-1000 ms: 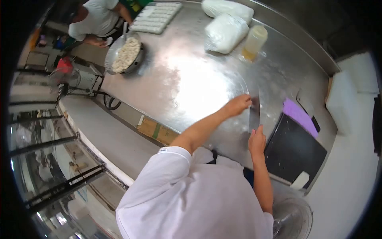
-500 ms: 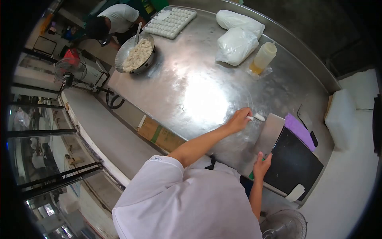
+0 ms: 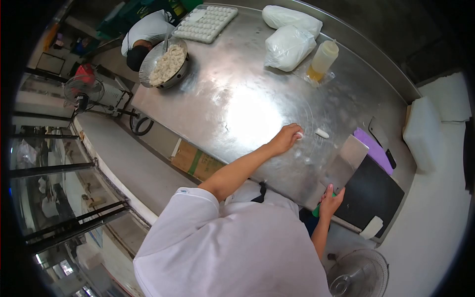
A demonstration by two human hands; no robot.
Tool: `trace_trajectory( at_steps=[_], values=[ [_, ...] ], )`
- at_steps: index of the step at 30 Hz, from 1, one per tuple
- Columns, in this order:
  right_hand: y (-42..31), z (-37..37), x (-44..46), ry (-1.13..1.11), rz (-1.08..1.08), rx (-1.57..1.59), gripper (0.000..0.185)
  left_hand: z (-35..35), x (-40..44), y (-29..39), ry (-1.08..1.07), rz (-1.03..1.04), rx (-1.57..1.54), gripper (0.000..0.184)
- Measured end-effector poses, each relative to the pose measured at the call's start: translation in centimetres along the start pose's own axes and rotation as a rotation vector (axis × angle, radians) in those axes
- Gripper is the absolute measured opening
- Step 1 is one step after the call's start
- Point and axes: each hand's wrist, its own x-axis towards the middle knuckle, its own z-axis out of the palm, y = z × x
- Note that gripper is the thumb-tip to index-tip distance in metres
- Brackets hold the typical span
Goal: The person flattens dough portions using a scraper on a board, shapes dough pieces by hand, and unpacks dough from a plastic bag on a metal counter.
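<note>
Near the middle of the steel table (image 3: 208,114), my left hand (image 3: 284,139) is closed, with a small white dough piece (image 3: 299,134) at its fingertips. A short dough roll (image 3: 322,133) lies on the metal just to the right, apart from the hand. My right hand (image 3: 331,200) grips the green handle of a cleaver (image 3: 346,159). The wide blade points away from me, over the table and the left edge of a black board (image 3: 368,193). A purple cloth (image 3: 374,151) lies beyond the board, beside a dark-handled blade (image 3: 381,136).
At the far left stands a metal bowl of pale filling (image 3: 168,67), with a tray of white dough balls (image 3: 207,22) behind. White plastic bags (image 3: 291,47) and a squeeze bottle of yellow liquid (image 3: 324,59) stand at the back. Another person (image 3: 146,32) bends beside the bowl.
My left hand has moved left and slightly away, farther from the dough roll, with the small dough piece. The cleaver has shifted right and turned, away from the roll and onto the board's edge.
</note>
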Motion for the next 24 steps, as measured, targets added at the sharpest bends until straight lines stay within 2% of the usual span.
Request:
trace_trajectory(
  at_steps=[2,5,7,8,10,11,13,15,17,18,20,21,23,24],
  values=[
    [0.1,0.1,-0.4,0.045,0.012,0.045,0.034,0.0,-0.3,-0.1,-0.01,0.011,0.013,0.006],
    [0.7,-0.3,-0.9,0.05,0.023,0.085,0.036,0.3,-0.7,-0.7,0.005,0.051,0.019,0.006],
    [1.4,-0.7,-1.1,0.078,0.025,0.103,0.037,0.7,-0.7,-0.9,0.04,-0.06,-0.08,0.007],
    [1.3,-0.9,-1.3,0.099,0.029,0.118,0.038,0.8,-0.4,-0.7,0.033,-0.052,-0.082,0.007],
    [1.3,-1.4,-1.9,0.132,0.04,0.151,0.038,1.0,-0.1,-0.6,0.081,-0.347,-0.225,0.011],
    [1.2,-1.6,-2.2,0.153,0.053,0.181,0.037,1.0,0.2,-0.3,0.077,-0.345,-0.226,0.011],
    [1.8,-2.1,-2.5,0.204,0.078,0.191,0.037,0.8,0.8,0.2,0.198,-0.472,-0.265,0.015],
    [2.7,-2.8,-2.8,0.251,0.104,0.198,0.038,1.2,1.2,-1.1,0.24,-0.478,-0.292,0.018],
    [3.5,-3.5,-3.0,0.244,0.084,0.279,0.042,1.5,2.1,-2.7,0.358,-0.605,-0.443,0.016],
    [4.2,-3.7,-2.8,0.252,0.089,0.278,0.042,1.5,2.1,-3.3,0.402,-0.585,-0.473,0.01],
    [5.8,-5.0,-2.9,0.261,0.065,0.265,0.042,1.6,2.4,-5.4,0.407,-0.591,-0.486,0.008],
    [5.5,-4.9,-3.1,0.295,0.12,0.334,0.04,1.5,2.5,-7.3,0.378,-0.546,-0.528,0.008],
    [5.6,-5.9,-3.4,0.355,0.154,0.353,0.026,1.0,3.1,-2.4,0.276,-0.657,-0.49,0.011],
    [4.5,-6.0,-3.6,0.352,0.161,0.395,0.022,1.2,3.2,-2.4,0.25,-0.662,-0.56,0.012]
  ],
)
